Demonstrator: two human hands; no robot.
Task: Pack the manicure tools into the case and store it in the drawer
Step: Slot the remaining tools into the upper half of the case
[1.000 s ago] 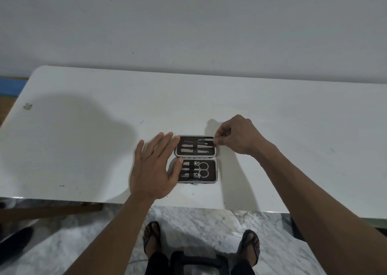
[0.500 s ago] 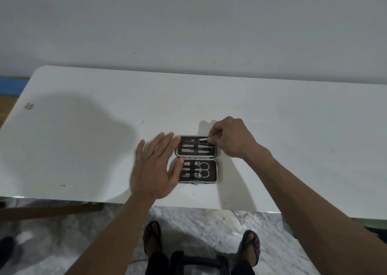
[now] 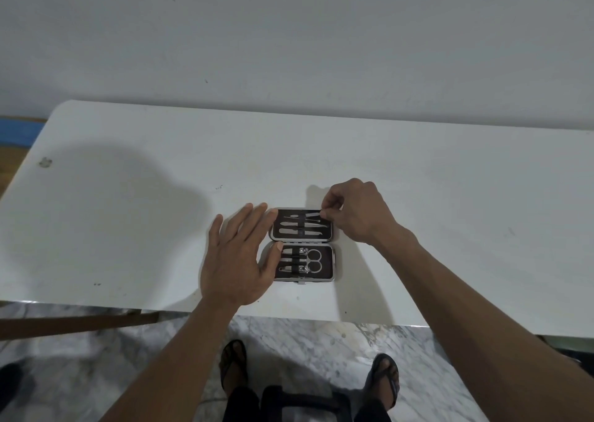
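Observation:
A small manicure case point(image 3: 334, 262) lies open flat on the white table point(image 3: 128, 196), dark lining up, metal rim around both halves. Its far half holds several thin metal tools under a strap; its near half holds scissors point(image 3: 313, 260) and clippers. My left hand point(image 3: 238, 257) lies flat with straight fingers against the case's left edge, thumb touching the near half. My right hand point(image 3: 356, 212) is at the far right corner of the case and pinches a thin metal tool point(image 3: 313, 213) over the far half.
The table's near edge runs just in front of the case, with marble floor and my sandalled feet below. A wall stands behind the table. A dark wooden bar point(image 3: 77, 323) shows under the table at the left.
My right hand has moved left, carrying the thin tool from the case's right edge to over the far half. My left hand has stayed put.

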